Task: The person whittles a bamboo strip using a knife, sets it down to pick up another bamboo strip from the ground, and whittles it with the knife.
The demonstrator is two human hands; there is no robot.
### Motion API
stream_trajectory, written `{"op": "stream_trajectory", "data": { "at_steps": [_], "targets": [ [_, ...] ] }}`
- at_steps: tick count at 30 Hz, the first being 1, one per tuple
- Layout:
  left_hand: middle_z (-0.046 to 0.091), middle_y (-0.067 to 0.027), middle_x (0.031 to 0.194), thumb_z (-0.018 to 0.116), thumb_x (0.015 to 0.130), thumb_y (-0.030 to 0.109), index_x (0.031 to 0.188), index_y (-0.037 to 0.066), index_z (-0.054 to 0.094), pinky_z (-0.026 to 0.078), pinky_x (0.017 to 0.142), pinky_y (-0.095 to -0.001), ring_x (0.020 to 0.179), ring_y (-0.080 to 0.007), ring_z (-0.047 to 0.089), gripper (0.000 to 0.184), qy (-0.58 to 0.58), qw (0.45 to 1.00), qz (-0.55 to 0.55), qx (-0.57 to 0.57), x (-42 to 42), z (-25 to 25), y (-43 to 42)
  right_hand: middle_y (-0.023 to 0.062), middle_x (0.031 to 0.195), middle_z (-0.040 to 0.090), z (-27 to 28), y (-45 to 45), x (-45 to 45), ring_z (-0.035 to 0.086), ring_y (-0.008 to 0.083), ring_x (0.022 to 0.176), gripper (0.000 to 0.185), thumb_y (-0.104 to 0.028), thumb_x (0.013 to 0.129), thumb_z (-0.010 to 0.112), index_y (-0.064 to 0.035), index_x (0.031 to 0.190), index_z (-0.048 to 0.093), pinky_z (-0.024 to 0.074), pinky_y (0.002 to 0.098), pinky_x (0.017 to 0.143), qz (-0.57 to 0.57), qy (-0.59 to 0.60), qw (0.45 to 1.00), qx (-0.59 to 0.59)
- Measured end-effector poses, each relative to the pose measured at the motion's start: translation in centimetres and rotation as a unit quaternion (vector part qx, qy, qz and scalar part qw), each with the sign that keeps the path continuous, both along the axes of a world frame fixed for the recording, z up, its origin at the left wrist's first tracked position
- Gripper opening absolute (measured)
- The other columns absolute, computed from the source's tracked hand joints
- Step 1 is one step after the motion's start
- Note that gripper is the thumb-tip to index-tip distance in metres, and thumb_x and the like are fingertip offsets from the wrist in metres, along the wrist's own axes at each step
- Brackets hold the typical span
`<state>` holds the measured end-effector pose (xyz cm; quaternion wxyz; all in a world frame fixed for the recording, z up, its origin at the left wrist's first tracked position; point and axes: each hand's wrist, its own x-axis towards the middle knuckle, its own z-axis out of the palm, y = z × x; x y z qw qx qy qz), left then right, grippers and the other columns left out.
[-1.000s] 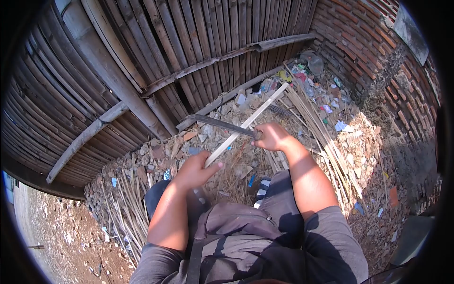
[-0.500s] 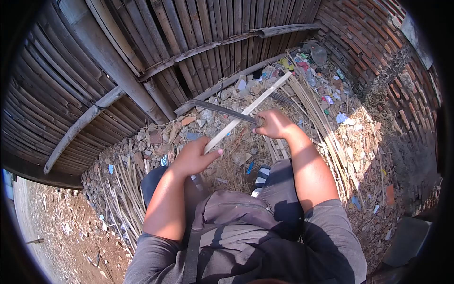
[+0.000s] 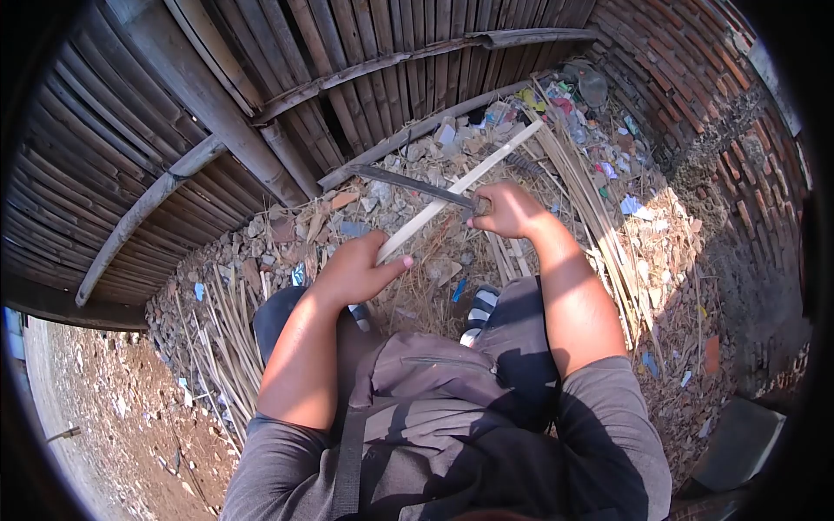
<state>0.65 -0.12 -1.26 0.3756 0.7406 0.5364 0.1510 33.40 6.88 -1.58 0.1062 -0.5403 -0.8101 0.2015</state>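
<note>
My left hand [image 3: 354,271] is closed on the lower end of a pale, flat strip [image 3: 499,156], which slants up and away to the right. A long dark blade [image 3: 404,181] lies across the strip near its middle, its tip pointing left. The fingers of my right hand [image 3: 506,210] are wrapped round the handle end of this blade; the handle itself is mostly hidden.
Cut strips [image 3: 595,217] lie in a long pile on the right, and more strips [image 3: 228,339] on the left. Rubble and litter cover the ground before a bamboo wall [image 3: 382,104]. A brick wall [image 3: 678,78] stands at the right.
The view has tilted, so both hands, the strip and the blade appear higher in the picture. The blade still crosses the strip, and both hands keep their hold.
</note>
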Motion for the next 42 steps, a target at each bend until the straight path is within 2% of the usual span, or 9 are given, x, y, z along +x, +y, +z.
{"op": "stream_trajectory", "data": {
  "at_steps": [4, 7, 25, 28, 34, 37, 40, 41, 42],
  "targets": [
    [0.072, -0.0242, 0.089, 0.076, 0.092, 0.056, 0.108, -0.001, 0.068, 0.055, 0.078, -0.0505, 0.087, -0.0429, 0.073, 0.060, 0.015, 1.000, -0.010, 0.002, 0.2, 0.1, 0.0, 0.0231, 0.098, 0.075, 0.0, -0.1, -0.2, 0.073, 0.0415, 0.096, 0.046, -0.036, 0.079, 0.090, -0.0053, 0.110, 0.076, 0.0560, 0.0465, 0.086, 0.005, -0.008, 1.000, 0.002],
    [0.072, -0.0238, 0.089, 0.076, 0.092, 0.056, 0.109, -0.001, 0.068, 0.055, 0.078, -0.0505, 0.087, -0.0427, 0.073, 0.060, 0.034, 0.999, -0.020, 0.011, 0.5, 0.4, -0.1, 0.0196, 0.114, 0.076, 0.8, -0.1, -0.4, 0.072, 0.0396, 0.111, 0.054, -0.046, 0.083, 0.085, -0.0112, 0.122, 0.076, 0.0564, 0.0477, 0.097, -0.007, -0.048, 0.997, -0.065],
    [0.073, -0.0248, 0.090, 0.077, 0.091, 0.055, 0.108, -0.001, 0.068, 0.056, 0.080, -0.0511, 0.089, -0.0437, 0.073, 0.059, 0.042, 0.999, -0.022, 0.006, 0.5, 0.3, -0.1, 0.0227, 0.114, 0.076, 1.2, -0.3, -1.2, 0.072, 0.0392, 0.110, 0.053, -0.039, 0.082, 0.086, -0.0093, 0.125, 0.075, 0.0560, 0.0456, 0.097, 0.003, -0.027, 0.995, -0.100],
    [0.071, -0.0202, 0.087, 0.079, 0.092, 0.053, 0.113, -0.002, 0.070, 0.054, 0.074, -0.0464, 0.082, -0.0350, 0.072, 0.059, 0.039, 0.999, -0.021, 0.006, 0.5, -0.2, 0.0, 0.0246, 0.109, 0.076, 0.7, -0.5, -1.0, 0.072, 0.0403, 0.108, 0.052, -0.033, 0.081, 0.088, -0.0021, 0.121, 0.074, 0.0555, 0.0450, 0.096, 0.000, 0.003, 0.997, -0.079],
    [0.070, -0.0157, 0.085, 0.079, 0.094, 0.049, 0.114, -0.001, 0.070, 0.053, 0.072, -0.0419, 0.078, -0.0261, 0.068, 0.055, 0.026, 1.000, -0.002, -0.006, 0.4, 0.3, -0.1, 0.0248, 0.110, 0.076, 0.4, -1.2, -1.3, 0.073, 0.0404, 0.107, 0.055, -0.036, 0.082, 0.088, -0.0021, 0.123, 0.074, 0.0559, 0.0450, 0.095, -0.023, 0.027, 0.998, -0.060],
    [0.072, -0.0212, 0.084, 0.078, 0.092, 0.051, 0.112, 0.000, 0.070, 0.055, 0.073, -0.0465, 0.079, -0.0367, 0.073, 0.055, -0.011, 1.000, 0.015, 0.007, 0.3, 0.8, -0.3, 0.0272, 0.106, 0.076, 1.2, -1.4, -1.7, 0.073, 0.0414, 0.104, 0.061, -0.041, 0.082, 0.087, 0.0008, 0.124, 0.073, 0.0566, 0.0454, 0.093, -0.024, 0.005, 0.996, -0.087],
    [0.072, -0.0195, 0.080, 0.078, 0.093, 0.049, 0.111, -0.001, 0.071, 0.055, 0.069, -0.0445, 0.074, -0.0330, 0.073, 0.053, -0.026, 0.999, 0.026, 0.039, 0.1, 0.1, 0.0, 0.0286, 0.098, 0.075, 2.5, -1.3, -1.2, 0.074, 0.0424, 0.098, 0.066, -0.045, 0.083, 0.087, 0.0052, 0.122, 0.072, 0.0572, 0.0463, 0.089, -0.051, 0.022, 0.997, -0.054],
    [0.071, -0.0166, 0.082, 0.079, 0.094, 0.046, 0.112, 0.000, 0.070, 0.053, 0.069, -0.0421, 0.075, -0.0281, 0.069, 0.050, -0.027, 0.999, 0.032, 0.026, 0.1, 0.1, 0.0, 0.0247, 0.108, 0.076, 3.1, -1.0, -1.3, 0.073, 0.0409, 0.106, 0.063, -0.049, 0.086, 0.084, 0.0012, 0.123, 0.072, 0.0574, 0.0465, 0.095, -0.078, -0.028, 0.994, -0.072],
    [0.070, -0.0138, 0.083, 0.079, 0.095, 0.044, 0.112, 0.000, 0.070, 0.052, 0.069, -0.0397, 0.075, -0.0231, 0.066, 0.048, -0.029, 0.999, 0.039, 0.013, 0.2, 0.5, 0.0, 0.0245, 0.106, 0.076, 3.2, -1.1, -1.4, 0.073, 0.0412, 0.105, 0.062, -0.049, 0.086, 0.084, 0.0010, 0.122, 0.072, 0.0575, 0.0468, 0.095, -0.084, -0.030, 0.994, -0.057]
  ]
}}
